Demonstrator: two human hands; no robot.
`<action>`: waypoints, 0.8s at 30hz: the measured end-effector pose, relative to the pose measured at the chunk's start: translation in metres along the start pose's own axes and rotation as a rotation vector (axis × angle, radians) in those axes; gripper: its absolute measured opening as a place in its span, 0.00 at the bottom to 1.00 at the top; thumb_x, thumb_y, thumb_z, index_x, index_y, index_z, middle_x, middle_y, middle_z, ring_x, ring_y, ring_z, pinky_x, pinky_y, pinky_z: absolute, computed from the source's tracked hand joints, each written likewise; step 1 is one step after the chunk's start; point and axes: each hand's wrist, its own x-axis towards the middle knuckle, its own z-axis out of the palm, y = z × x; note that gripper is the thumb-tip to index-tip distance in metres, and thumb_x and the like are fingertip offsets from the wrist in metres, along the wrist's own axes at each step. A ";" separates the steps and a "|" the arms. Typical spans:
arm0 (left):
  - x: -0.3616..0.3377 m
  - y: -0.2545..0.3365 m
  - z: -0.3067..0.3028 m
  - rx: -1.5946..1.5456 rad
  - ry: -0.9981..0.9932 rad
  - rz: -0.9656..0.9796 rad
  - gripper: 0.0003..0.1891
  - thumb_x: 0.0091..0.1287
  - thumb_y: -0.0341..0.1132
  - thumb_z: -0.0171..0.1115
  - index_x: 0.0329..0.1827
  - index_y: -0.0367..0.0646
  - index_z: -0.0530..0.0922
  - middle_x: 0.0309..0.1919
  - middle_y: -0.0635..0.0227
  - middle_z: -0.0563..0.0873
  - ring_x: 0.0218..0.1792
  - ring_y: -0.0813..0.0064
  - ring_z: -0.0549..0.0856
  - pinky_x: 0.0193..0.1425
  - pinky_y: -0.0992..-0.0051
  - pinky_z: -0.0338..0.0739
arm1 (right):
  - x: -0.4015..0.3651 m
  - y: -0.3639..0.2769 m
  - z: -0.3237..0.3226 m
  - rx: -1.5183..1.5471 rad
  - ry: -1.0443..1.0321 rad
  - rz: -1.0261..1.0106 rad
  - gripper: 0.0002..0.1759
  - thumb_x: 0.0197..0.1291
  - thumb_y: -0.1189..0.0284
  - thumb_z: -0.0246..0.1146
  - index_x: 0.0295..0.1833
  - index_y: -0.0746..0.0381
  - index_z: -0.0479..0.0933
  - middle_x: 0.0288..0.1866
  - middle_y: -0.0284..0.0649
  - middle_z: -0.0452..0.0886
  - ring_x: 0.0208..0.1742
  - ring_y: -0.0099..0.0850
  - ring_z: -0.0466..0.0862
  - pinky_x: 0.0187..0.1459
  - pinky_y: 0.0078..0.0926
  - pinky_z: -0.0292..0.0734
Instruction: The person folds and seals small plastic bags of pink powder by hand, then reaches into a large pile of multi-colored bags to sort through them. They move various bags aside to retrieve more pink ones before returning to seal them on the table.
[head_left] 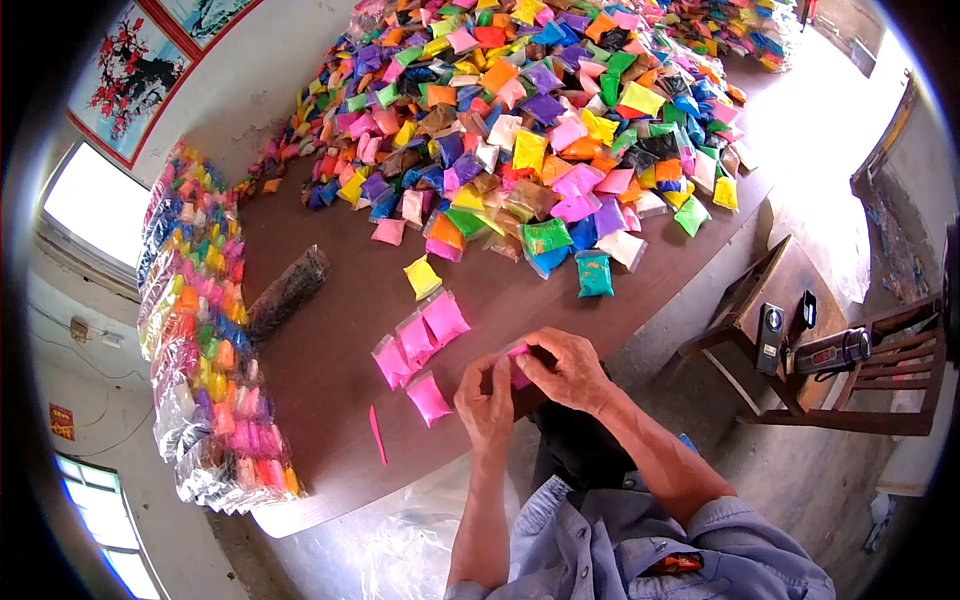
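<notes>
Between my two hands, near the table's front edge, is a small pink packet (519,374), mostly covered by the fingers. My left hand (486,403) pinches its left side, while my right hand (566,371) grips the upper right with thumb and fingers pressed together. Just left of my hands lies a single filled pink packet (429,399). Beyond it several more pink packets (417,338) lie in a slanting row, with a yellow packet (422,278) behind them. A thin pink stick (377,434) rests on the brown table (335,385) further left.
A large heap of multicoloured packets (540,150) covers the table's far side. Bags of packets (215,340) are stacked along the left edge, beside a dark rolled bundle (288,293). At right, a small wooden table (745,330) holds a flask (832,352), near a wooden chair (890,375).
</notes>
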 end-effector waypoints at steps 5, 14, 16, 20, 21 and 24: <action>0.000 0.001 -0.001 -0.013 -0.032 -0.054 0.12 0.76 0.37 0.71 0.50 0.35 0.86 0.35 0.63 0.90 0.36 0.76 0.85 0.44 0.72 0.81 | 0.000 -0.003 -0.001 -0.010 -0.002 0.033 0.11 0.67 0.72 0.70 0.51 0.65 0.84 0.42 0.49 0.87 0.40 0.48 0.89 0.38 0.38 0.84; 0.001 -0.003 -0.002 -0.042 -0.056 -0.028 0.12 0.76 0.37 0.71 0.50 0.35 0.86 0.35 0.64 0.90 0.36 0.77 0.85 0.43 0.74 0.80 | 0.000 0.001 0.000 -0.010 -0.015 -0.002 0.10 0.67 0.71 0.69 0.50 0.64 0.84 0.40 0.47 0.87 0.38 0.46 0.88 0.39 0.38 0.83; 0.001 0.001 -0.003 -0.045 -0.053 -0.037 0.12 0.75 0.37 0.71 0.50 0.35 0.86 0.35 0.65 0.90 0.37 0.77 0.85 0.44 0.74 0.80 | 0.000 -0.001 -0.001 0.016 -0.010 0.037 0.10 0.67 0.72 0.70 0.50 0.64 0.84 0.40 0.47 0.87 0.39 0.47 0.89 0.39 0.38 0.83; 0.001 0.004 -0.003 -0.066 -0.060 -0.095 0.11 0.75 0.37 0.72 0.49 0.36 0.87 0.35 0.66 0.90 0.37 0.78 0.85 0.43 0.74 0.79 | -0.001 0.002 0.000 0.000 -0.002 0.014 0.09 0.66 0.72 0.70 0.50 0.63 0.84 0.40 0.47 0.87 0.38 0.45 0.88 0.39 0.37 0.83; 0.001 0.002 -0.002 -0.090 -0.052 -0.076 0.11 0.75 0.37 0.72 0.49 0.36 0.87 0.35 0.66 0.90 0.37 0.78 0.85 0.43 0.74 0.79 | -0.001 0.004 0.000 -0.018 0.000 -0.023 0.09 0.67 0.73 0.69 0.50 0.63 0.85 0.40 0.47 0.87 0.37 0.44 0.89 0.38 0.36 0.83; 0.001 -0.003 -0.003 -0.053 -0.065 -0.043 0.11 0.75 0.36 0.71 0.49 0.36 0.87 0.35 0.66 0.90 0.36 0.78 0.85 0.43 0.74 0.80 | 0.000 0.002 -0.002 -0.022 -0.030 -0.019 0.08 0.66 0.74 0.69 0.50 0.63 0.85 0.41 0.47 0.87 0.37 0.43 0.88 0.38 0.35 0.84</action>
